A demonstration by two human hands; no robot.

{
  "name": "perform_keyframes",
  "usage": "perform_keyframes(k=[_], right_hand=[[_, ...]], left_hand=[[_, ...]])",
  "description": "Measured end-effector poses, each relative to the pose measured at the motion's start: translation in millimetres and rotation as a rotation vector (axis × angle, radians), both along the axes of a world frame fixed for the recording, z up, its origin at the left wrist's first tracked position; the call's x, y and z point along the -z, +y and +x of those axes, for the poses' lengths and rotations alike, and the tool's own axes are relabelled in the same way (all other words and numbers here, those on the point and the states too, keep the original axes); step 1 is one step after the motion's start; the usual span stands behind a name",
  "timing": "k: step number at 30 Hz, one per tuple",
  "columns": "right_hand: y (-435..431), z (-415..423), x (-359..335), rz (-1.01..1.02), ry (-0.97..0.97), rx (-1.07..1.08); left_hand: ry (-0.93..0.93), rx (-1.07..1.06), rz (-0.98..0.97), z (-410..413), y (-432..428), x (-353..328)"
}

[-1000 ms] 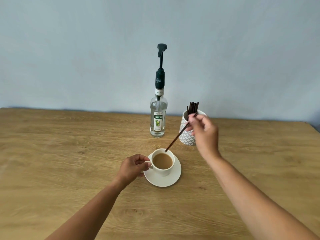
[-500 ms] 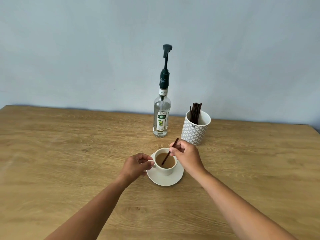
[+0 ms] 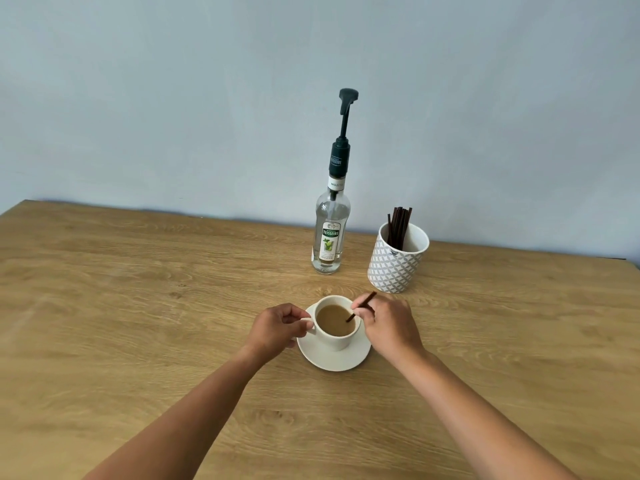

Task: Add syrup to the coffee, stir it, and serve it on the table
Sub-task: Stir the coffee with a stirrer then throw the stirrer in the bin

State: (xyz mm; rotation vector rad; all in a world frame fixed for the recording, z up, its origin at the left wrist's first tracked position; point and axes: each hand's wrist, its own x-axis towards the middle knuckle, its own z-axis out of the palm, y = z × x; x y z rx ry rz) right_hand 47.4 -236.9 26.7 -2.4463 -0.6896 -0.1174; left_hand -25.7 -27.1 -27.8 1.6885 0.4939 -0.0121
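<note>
Two things behind cup (image 3: 334, 336): syrup bottle (image 3: 329, 237); stirrer holder (image 3: 396, 263).

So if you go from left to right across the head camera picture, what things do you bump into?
left hand → coffee cup → right hand, holding the stir stick. At the back of the table it goes syrup bottle → patterned pot of stir sticks.
</note>
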Motion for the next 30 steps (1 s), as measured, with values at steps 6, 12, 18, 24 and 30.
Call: perform_keyframes(k=[6, 12, 18, 24, 30], right_hand=[[11, -10, 2, 0.089, 0.089, -0.059], [13, 1, 0, -0.075, -0.04, -0.008], [1, 3, 5, -0.094, -0.032, -0.029], [24, 0, 5, -0.074, 0.0, -0.081], [11, 12, -3, -0.203, -0.138, 0.021]], left_hand=[[-0.011, -0.004, 0.048, -1, -1, 1], [-0.015, 0.013, 0.101, 0, -1, 0], [-0.028, 0.028, 0.163, 0, -2, 2], [-0.02, 0.063, 0.23, -1, -2, 1], [-0.008, 0.073, 0.244, 0, -1, 0]])
